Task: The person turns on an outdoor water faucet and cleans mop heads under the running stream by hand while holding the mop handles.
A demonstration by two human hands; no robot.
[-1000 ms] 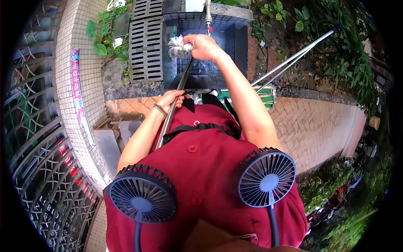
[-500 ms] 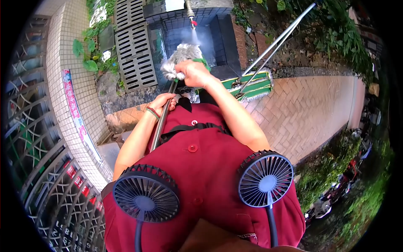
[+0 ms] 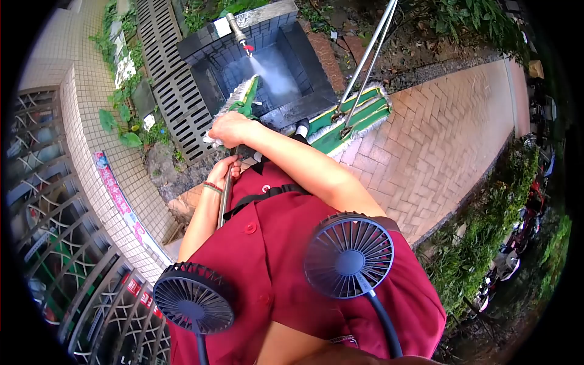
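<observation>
My left hand (image 3: 226,169), with a beaded bracelet at the wrist, is closed round the metal handle (image 3: 224,198) of a flat mop. My right hand (image 3: 231,129) reaches across and grips the near end of that mop's head (image 3: 242,100), a green plate with grey-white fringe. The head is tilted up at the near left part of a dark tiled basin (image 3: 316,67). Water sprays from a tap (image 3: 240,38) with a red lever, past the head's far end. My right fingers are partly hidden behind the hand and fringe.
Two green flat mops (image 3: 359,118) lie on the brick paving (image 3: 420,140) right of the basin, poles (image 3: 368,61) leaning away. A slotted drain grate (image 3: 176,91) runs along the left. Two neck-fan heads (image 3: 349,261) hang before my chest. Metal grillwork (image 3: 73,261) stands far left.
The mop head has turned, so its green plate and long fringe edge now show beside the spray. My right hand still holds it, and the camera view has shifted and rotated.
</observation>
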